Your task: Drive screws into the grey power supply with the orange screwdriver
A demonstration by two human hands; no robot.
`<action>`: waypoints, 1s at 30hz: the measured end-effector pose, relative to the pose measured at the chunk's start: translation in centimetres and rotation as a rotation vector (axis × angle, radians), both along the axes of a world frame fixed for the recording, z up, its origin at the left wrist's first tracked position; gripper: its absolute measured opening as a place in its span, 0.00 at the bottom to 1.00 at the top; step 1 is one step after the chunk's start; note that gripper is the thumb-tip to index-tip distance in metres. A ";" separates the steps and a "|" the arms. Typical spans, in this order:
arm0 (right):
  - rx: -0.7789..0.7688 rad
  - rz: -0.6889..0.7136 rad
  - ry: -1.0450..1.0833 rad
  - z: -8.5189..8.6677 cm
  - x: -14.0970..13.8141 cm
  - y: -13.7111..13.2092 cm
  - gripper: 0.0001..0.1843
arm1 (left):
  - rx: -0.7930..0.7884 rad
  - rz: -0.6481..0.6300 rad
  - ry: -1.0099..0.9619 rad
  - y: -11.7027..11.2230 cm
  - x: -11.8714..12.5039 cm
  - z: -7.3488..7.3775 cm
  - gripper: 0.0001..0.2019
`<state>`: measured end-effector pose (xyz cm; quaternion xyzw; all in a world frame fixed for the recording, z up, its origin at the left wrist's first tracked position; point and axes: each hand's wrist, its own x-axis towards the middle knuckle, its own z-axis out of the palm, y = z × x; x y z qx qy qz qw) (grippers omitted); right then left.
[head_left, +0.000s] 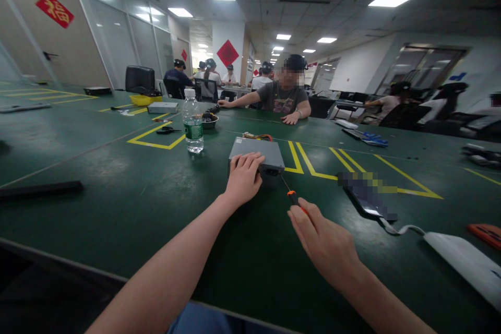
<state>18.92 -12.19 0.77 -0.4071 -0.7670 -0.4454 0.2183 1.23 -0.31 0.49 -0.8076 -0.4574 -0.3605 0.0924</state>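
Note:
My left hand (243, 176) rests on the near left corner of a grey metal box (263, 153) on the green table (117, 203), fingers curled over its top edge. My right hand (319, 237) is closed round an orange-handled screwdriver (293, 197), whose thin shaft points at the box's near face. Coloured wires (257, 136) stick out behind the box.
A water bottle (193, 121) stands left of the box. A small dark bowl (209, 121) and scissors (167, 130) lie beyond it. A phone with a white cable (403, 229) and white block (464, 261) lie at right. A person sits across the table, arms on it.

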 end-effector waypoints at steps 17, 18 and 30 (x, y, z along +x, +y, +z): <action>0.011 -0.060 0.108 0.7 0.0 0.2 0.09 | 0.010 -0.002 -0.003 0.1 0.0 -0.1 0.21; 0.011 -0.065 0.115 0.9 0.1 0.2 0.09 | 0.006 0.001 -0.003 0.1 0.0 -0.1 0.21; -0.040 0.017 0.065 -0.2 -0.9 0.3 0.15 | 0.017 -0.007 -0.001 0.1 0.0 -0.1 0.21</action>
